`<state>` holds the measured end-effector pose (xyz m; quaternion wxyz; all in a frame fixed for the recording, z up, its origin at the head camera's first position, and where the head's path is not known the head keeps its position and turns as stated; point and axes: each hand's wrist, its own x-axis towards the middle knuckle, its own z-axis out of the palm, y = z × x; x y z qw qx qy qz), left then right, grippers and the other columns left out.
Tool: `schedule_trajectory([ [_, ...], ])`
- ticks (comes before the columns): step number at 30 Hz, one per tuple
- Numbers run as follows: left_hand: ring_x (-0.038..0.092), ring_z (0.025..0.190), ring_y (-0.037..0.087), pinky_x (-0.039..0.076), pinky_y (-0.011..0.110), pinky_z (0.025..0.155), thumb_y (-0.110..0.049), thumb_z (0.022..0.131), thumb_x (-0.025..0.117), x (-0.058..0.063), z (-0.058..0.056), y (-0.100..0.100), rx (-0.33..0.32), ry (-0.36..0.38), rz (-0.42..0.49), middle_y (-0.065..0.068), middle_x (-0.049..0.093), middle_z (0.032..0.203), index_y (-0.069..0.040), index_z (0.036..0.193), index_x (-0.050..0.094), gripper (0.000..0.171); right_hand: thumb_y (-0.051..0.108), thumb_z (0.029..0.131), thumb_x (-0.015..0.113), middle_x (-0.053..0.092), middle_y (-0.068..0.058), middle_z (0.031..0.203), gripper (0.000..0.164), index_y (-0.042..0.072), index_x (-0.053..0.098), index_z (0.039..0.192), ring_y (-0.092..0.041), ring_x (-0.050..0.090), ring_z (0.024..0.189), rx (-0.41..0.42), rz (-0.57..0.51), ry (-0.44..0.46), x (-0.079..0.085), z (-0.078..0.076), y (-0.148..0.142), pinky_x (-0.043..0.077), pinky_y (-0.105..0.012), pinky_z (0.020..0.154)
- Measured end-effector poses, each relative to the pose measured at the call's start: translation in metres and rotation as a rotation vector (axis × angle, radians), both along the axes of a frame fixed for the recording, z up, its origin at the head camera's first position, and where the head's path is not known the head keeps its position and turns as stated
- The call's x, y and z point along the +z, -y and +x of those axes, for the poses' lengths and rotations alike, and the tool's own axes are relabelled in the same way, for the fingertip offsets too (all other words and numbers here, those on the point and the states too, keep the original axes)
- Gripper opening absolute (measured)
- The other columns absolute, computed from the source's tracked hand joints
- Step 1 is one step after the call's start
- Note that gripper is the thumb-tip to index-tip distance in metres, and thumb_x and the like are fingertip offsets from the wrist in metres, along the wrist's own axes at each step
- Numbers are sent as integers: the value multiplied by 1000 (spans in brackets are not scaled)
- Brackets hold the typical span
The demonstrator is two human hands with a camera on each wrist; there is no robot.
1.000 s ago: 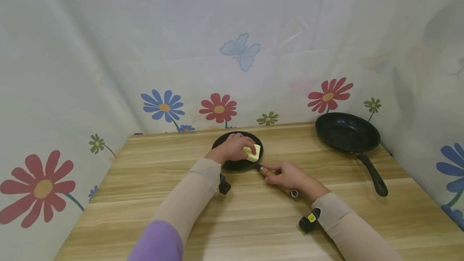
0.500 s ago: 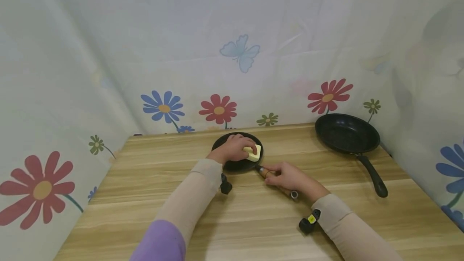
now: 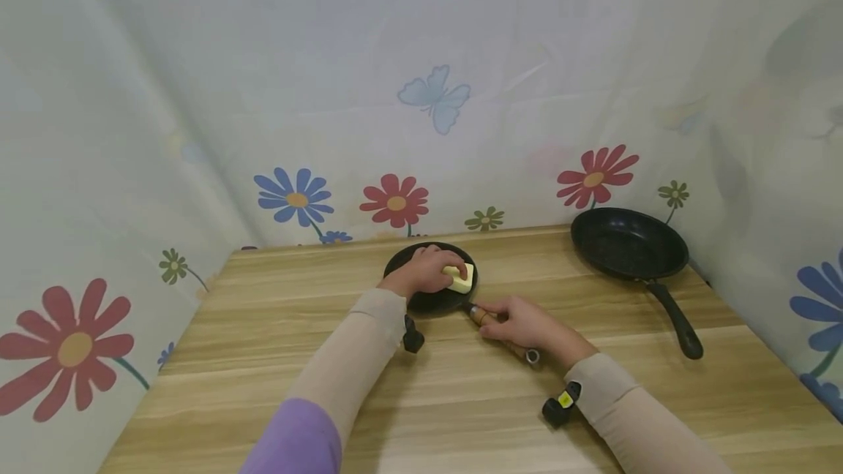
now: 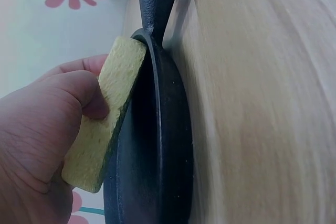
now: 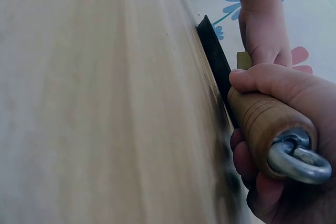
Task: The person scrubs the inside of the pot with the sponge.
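Note:
My left hand (image 3: 426, 269) holds a pale yellow sponge (image 4: 113, 111) by its sides, thumb on the near face. The sponge has a dark green underside and leans against the inside of a small black frying pan (image 4: 173, 124), near where the handle joins. My right hand (image 3: 520, 324) grips that pan's wooden handle (image 5: 268, 124), which ends in a metal ring (image 5: 299, 163). In the head view the left hand covers part of the pan's inside.
A larger black frying pan (image 3: 628, 243) sits at the table's back right corner, its black handle (image 3: 678, 320) pointing toward the front. The wood-patterned table (image 3: 296, 357) meets a flowered cloth backdrop (image 3: 500, 130) behind and at the sides.
Both hands keep their holds on the sponge and the pan handle. The whole head view shifts slightly downward; hardly any other movement is visible.

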<state>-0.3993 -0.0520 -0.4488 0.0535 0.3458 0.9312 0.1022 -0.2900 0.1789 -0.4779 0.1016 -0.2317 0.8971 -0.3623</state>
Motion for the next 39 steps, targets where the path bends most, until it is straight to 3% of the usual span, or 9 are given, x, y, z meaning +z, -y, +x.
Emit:
schedule_trajectory([
  [11,44,130,33,20,58,115,-7,91,56,-1,-9,0,-7,5,50,-6,61,137,-29,106,72,31,32,90,74,74,0,105,55,11,62,139,-8,57,72,9,17,-41,-3,-1,-1,48,-27,70],
  [18,46,123,33,28,57,105,-9,90,57,-3,-14,1,38,-10,60,-5,62,132,-28,106,72,29,31,90,74,73,1,102,53,10,64,137,-7,57,72,14,1,-67,-6,-1,0,48,-25,69],
  [23,48,122,32,29,58,106,-10,92,57,1,-15,-2,57,-22,38,-5,62,132,-30,107,71,29,31,90,74,73,2,99,52,12,64,137,-7,57,69,6,0,-71,-6,-1,-1,48,-26,67],
  [30,46,130,37,26,61,109,-13,94,53,1,-16,-3,135,-43,5,-5,58,143,-33,114,71,34,31,90,74,71,0,97,52,12,65,137,-9,57,70,-7,-5,-57,-5,-1,0,48,-27,66],
  [39,47,125,36,29,57,105,-18,96,55,-8,-30,1,172,-79,-35,-5,58,143,-36,119,70,33,29,90,74,71,-3,99,52,12,64,138,-11,54,67,-18,-4,-46,-3,2,2,46,-28,63],
])
